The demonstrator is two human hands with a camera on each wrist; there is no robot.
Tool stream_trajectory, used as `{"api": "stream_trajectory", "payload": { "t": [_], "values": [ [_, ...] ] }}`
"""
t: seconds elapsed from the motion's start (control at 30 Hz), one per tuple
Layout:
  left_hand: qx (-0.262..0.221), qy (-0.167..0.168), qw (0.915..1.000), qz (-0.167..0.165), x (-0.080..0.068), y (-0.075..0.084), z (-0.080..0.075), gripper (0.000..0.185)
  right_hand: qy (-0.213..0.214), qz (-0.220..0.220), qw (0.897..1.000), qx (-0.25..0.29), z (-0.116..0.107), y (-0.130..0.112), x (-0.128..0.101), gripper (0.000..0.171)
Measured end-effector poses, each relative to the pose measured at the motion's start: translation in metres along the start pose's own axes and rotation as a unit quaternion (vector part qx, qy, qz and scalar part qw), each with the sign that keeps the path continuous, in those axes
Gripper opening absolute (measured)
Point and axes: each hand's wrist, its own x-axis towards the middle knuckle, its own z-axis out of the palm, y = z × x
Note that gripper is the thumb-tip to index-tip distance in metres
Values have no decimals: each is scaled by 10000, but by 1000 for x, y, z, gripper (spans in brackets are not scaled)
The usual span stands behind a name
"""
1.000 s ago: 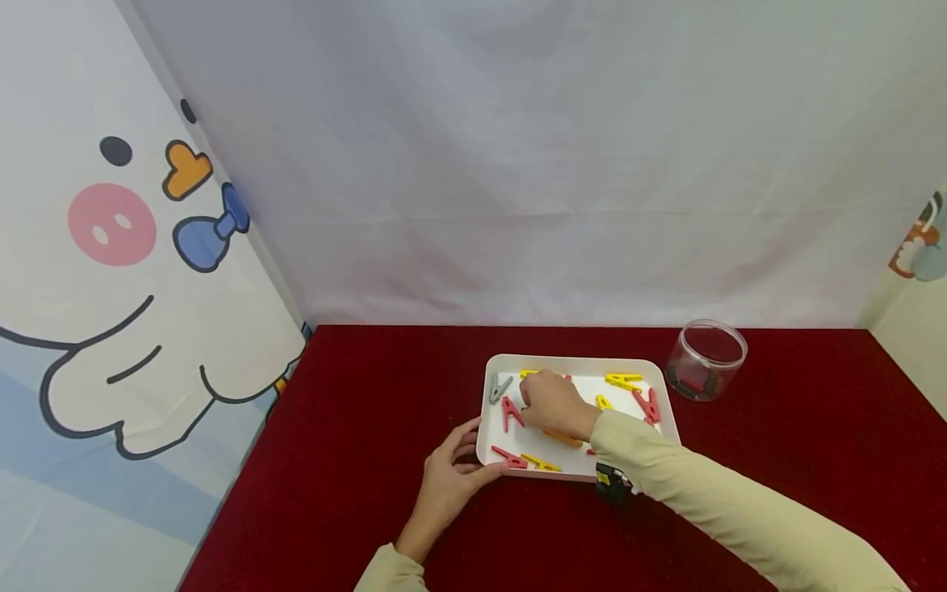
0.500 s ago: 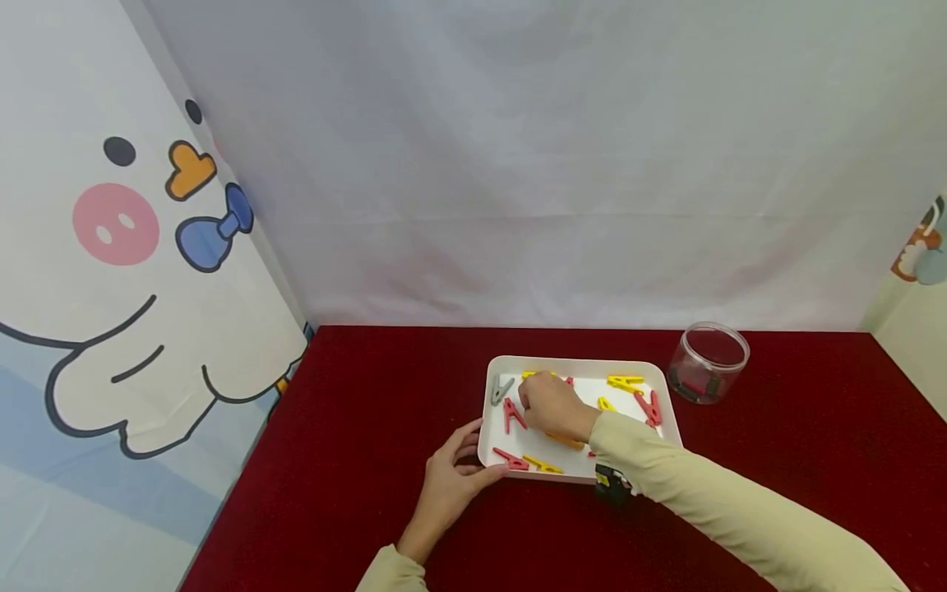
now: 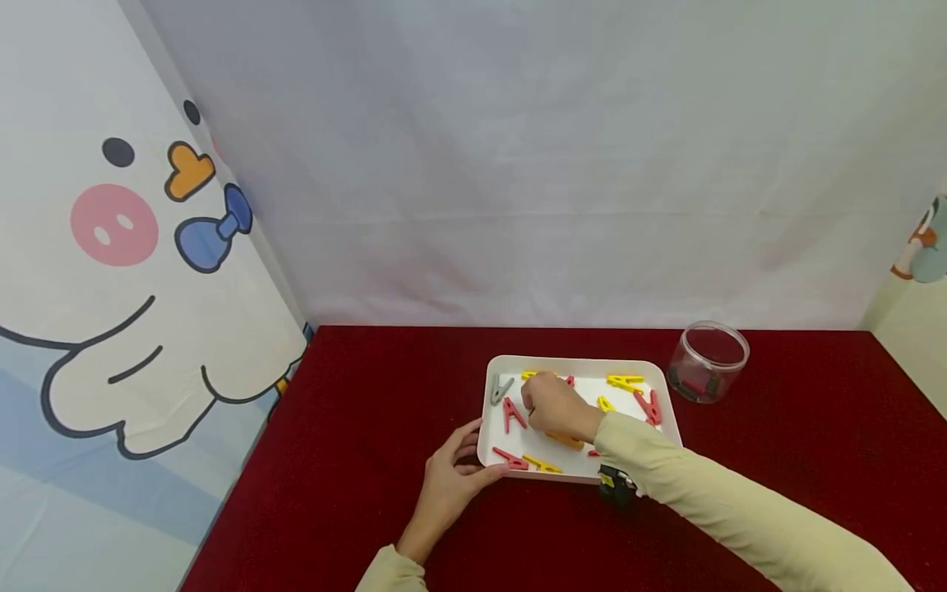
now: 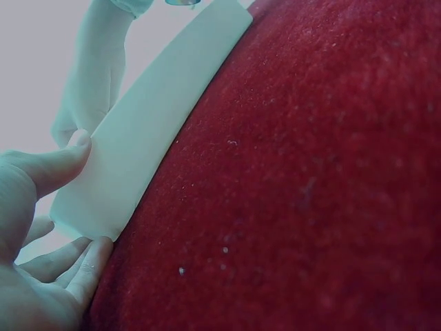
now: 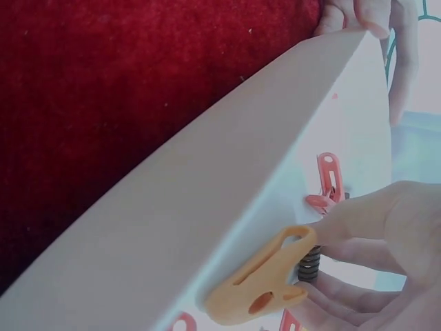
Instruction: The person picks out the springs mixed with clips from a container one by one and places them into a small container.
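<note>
Item: orange clothespin (image 5: 265, 284), pinched in the fingers (image 5: 358, 221) of the right hand (image 3: 556, 407), low over the white tray (image 3: 584, 362) near the surface's middle.
Left hand (image 3: 449, 477): thumb and fingers grip the tray's near-left corner.
Step judged: picking one pin from the lot.
Next need: lift clear of neighbouring red clothespin (image 3: 510, 413).
Nearby: clear jar (image 3: 707, 360), toward the far right edge.

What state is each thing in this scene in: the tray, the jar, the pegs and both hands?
Tray: flat on the red cloth, holding scattered pegs.
Jar: upright, lidless, a few pegs inside.
Orange peg: pinched by the right hand over the tray.
Grey peg: lying loose in the tray's far left corner.
Left hand: thumb and fingers holding the tray's near left corner.
</note>
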Motion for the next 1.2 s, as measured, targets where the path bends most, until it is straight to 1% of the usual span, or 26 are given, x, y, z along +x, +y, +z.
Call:
{"api": "stream_trajectory", "payload": {
  "t": [0.1,0.17,0.23,0.33,0.43,0.5,0.57,0.7,0.8,0.87,1.0,1.1,1.2],
  "values": [
    [19,24,10000,-4,0,1,0,68,-7,11,10000,-12,-2,0,-2,24],
    [29,41,10000,-22,0,1,-1,68,26,-14,10000,-60,-4,0,-3,19],
    [42,51,10000,-26,0,1,-1,68,92,-53,9999,-109,-6,1,-4,17],
    [58,52,10000,-19,0,0,-2,68,249,-287,9992,-79,-9,3,-5,17],
    [76,60,10000,-21,0,-1,-3,68,414,-619,9972,-23,-12,5,-6,18],
    [80,56,10000,-18,1,-2,-4,68,476,-725,9962,31,-14,5,-7,17],
    [88,44,10000,-13,1,-2,-4,68,515,-725,9960,93,-17,6,-9,15],
    [66,3,10000,12,2,-3,-5,68,527,-541,9968,251,-21,8,-13,14],
    [52,-10,10000,7,2,-2,-5,68,526,-442,9967,442,-24,10,-17,16],
    [53,-8,10000,-24,2,-1,-5,67,553,-473,9959,533,-26,13,-19,17],
    [81,7,9999,-80,1,1,-7,67,624,-503,9946,664,-29,16,-24,14],
    [102,23,9999,-99,1,2,-9,67,729,-596,9931,696,-33,17,-27,10],
    [118,38,9999,-103,2,2,-10,67,816,-744,9910,761,-37,19,-29,11]
  ]
}}
